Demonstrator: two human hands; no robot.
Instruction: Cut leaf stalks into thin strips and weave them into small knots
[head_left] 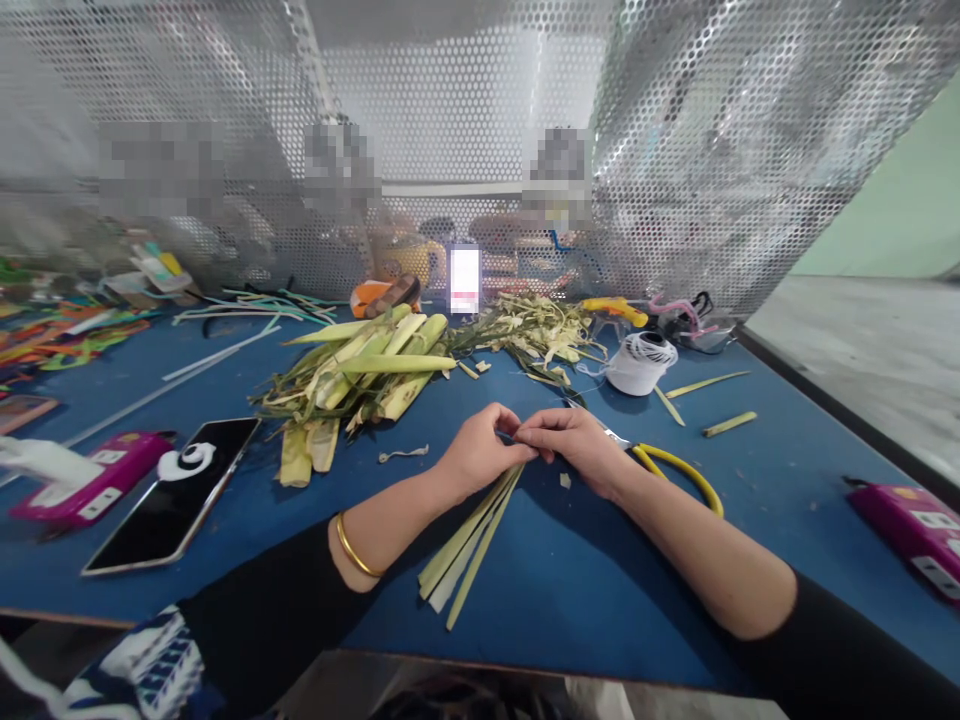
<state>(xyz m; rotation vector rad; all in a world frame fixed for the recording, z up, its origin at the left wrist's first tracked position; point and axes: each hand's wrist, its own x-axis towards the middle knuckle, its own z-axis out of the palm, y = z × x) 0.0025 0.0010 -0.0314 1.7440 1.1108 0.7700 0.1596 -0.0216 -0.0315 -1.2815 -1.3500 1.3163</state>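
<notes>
My left hand (487, 448) is closed on the upper end of a few long, pale green leaf strips (474, 545). Their loose ends fan out toward the table's front edge. My right hand (571, 445) pinches close against the left fingertips, at the gathered end of the same strips. The fingers cover exactly what lies between them. Yellow-handled scissors (679, 468) lie partly beneath my right hand and wrist. A tiny leaf scrap (565, 481) rests just below that hand.
A heap of green husks (375, 365) lies left of centre, with dry shreds (544, 328) behind. White thread (641, 365) stands at right, near loose leaf pieces (729, 424). A phone (176, 500) and magenta power strips (97, 480) flank the left. Perforated metal (465, 110) closes off the back.
</notes>
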